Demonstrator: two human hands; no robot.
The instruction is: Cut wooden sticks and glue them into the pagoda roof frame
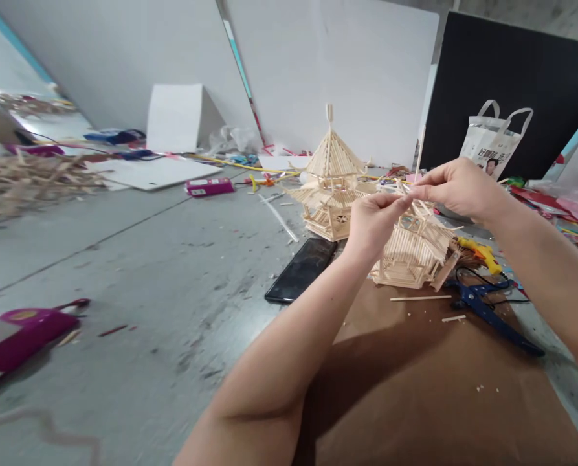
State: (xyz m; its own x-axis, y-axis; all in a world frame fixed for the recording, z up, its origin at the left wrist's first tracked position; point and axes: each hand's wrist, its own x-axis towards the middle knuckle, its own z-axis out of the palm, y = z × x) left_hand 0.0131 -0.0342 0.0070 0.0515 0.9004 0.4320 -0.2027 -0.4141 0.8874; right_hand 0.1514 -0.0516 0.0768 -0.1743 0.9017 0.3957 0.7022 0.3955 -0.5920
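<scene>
My left hand [373, 223] is closed in a pinch just above the nearer wooden-stick pavilion model [408, 252]. What lies between its fingertips is too small to make out. Coming from the right, my right hand [456, 188] is also pinched, its fingertips meeting those of the left. A thin wooden stick [421, 152] rises upright from the right fingertips. The nearer model has a slatted roof and an open-railed base, its top partly covered by my hands. Behind it on the left stands a taller pagoda model [334, 158] with a pointed roof.
The nearer model sits on a brown board [444, 362]. Beside it lie blue-handled pliers [492, 310], a yellow glue gun [483, 254] and loose sticks [419, 298]. A black phone [302, 270] lies left of my forearm. Magenta boxes [210, 187] and a white bag [492, 139] stand farther off.
</scene>
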